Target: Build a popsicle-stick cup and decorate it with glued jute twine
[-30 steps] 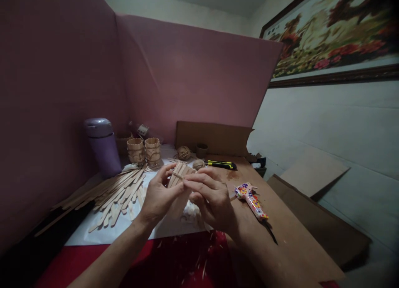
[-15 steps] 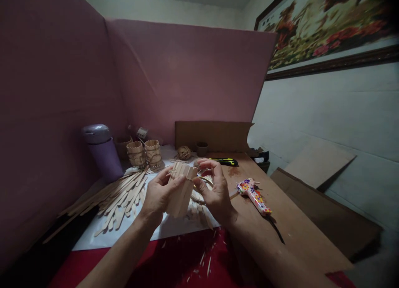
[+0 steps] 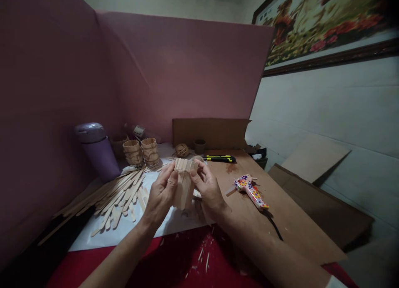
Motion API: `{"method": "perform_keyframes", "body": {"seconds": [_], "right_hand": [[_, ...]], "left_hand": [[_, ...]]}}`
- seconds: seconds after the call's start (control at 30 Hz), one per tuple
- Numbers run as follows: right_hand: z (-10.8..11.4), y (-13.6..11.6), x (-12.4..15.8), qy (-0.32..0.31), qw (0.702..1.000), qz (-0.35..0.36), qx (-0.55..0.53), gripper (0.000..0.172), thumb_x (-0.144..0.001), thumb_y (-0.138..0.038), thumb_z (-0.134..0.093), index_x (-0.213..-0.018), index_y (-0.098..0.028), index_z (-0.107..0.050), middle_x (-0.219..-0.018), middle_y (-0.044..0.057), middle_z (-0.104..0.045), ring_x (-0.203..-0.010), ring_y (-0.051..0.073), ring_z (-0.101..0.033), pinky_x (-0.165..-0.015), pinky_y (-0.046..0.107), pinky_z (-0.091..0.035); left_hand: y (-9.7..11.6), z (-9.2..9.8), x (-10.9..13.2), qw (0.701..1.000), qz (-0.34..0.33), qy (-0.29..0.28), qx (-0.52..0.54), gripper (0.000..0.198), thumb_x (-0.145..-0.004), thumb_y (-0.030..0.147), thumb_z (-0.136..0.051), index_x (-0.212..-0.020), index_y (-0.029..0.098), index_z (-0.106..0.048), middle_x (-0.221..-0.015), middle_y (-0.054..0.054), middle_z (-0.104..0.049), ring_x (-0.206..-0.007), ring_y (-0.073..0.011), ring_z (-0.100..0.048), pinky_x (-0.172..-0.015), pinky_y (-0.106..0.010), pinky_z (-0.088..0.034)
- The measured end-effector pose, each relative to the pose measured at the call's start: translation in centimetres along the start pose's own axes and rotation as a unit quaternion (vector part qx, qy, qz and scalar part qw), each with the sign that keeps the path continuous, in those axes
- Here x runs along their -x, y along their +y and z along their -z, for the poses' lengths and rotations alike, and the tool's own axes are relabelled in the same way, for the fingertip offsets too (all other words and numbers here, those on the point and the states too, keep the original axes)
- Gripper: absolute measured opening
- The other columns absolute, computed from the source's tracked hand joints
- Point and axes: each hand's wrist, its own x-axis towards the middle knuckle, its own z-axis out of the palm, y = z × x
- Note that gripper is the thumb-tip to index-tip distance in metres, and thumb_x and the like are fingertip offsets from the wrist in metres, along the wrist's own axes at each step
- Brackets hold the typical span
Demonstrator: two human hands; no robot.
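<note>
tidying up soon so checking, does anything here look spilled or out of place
Yes. Wood slivers lie scattered over the red cloth at the near edge. The left hand and right hand hold a stick panel. Loose craft sticks sprawl in an untidy fan on the white sheet. The glue gun lies on its side.

Stick panel (image 3: 184, 184) held in both hands: pale bare wood, matt, unvarnished; loose sticks (image 3: 120, 194) alike; glue gun (image 3: 250, 192): glossy printed plastic; flask (image 3: 96, 151): smooth lilac plastic, slight sheen; board (image 3: 274, 221): matt brown cardboard; sheet (image 3: 137, 227): white paper; twine ball (image 3: 181, 150): rough fibre.
</note>
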Motion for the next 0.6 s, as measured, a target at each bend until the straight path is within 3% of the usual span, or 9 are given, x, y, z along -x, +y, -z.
{"method": "perform_keyframes", "body": {"seconds": [0.1, 0.27, 0.47, 0.6], "right_hand": [[0.14, -0.13, -0.15, -0.004, 1.000, 0.001, 0.004, 0.053, -0.080, -0.048, -0.067, -0.123, -0.021, -0.051, -0.123, 0.011, -0.064, -0.115, 0.025, -0.060, -0.103, 0.045, -0.043], [0.06, -0.17, -0.07, -0.015, 1.000, -0.001, 0.005, 0.050, -0.081, -0.050, -0.065, -0.121, -0.022, -0.053, -0.123, 0.011, -0.064, -0.115, 0.025, -0.060, -0.101, 0.045, -0.046], [-0.01, -0.01, 0.07, -0.029, 1.000, 0.008, 0.003, 0.051, -0.080, -0.048, -0.068, -0.121, -0.022, -0.053, -0.124, 0.011, -0.064, -0.115, 0.025, -0.060, -0.101, 0.044, -0.046], [-0.04, 0.02, 0.20, -0.024, 1.000, -0.002, 0.008, 0.051, -0.080, -0.047, -0.067, -0.122, -0.021, -0.053, -0.125, 0.011, -0.063, -0.117, 0.025, -0.059, -0.102, 0.043, -0.046]], "left_hand": [[0.09, 0.05, 0.05, 0.999, -0.034, 0.014, -0.010, 0.042, -0.084, 0.044, -0.062, -0.119, 0.022, -0.068, -0.134, -0.008, -0.060, -0.129, -0.0244, -0.049, -0.112, -0.039, -0.032], [-0.22, 0.33, -0.02, 0.996, -0.074, 0.046, 0.023, 0.019, -0.077, 0.031, -0.072, -0.095, 0.026, -0.077, -0.114, -0.005, -0.071, -0.111, -0.0219, -0.062, -0.102, -0.036, -0.045], [-0.18, 0.56, -0.07, 0.988, -0.141, 0.058, -0.001, 0.005, -0.078, 0.026, -0.071, -0.082, 0.023, -0.073, -0.107, -0.005, -0.064, -0.102, -0.0191, -0.061, -0.075, -0.025, -0.055], [0.09, 0.63, -0.01, 0.984, -0.169, 0.054, -0.024, 0.005, -0.076, 0.024, -0.072, -0.081, 0.022, -0.070, -0.103, -0.005, -0.059, -0.100, -0.0189, -0.059, -0.069, -0.024, -0.055]]}}
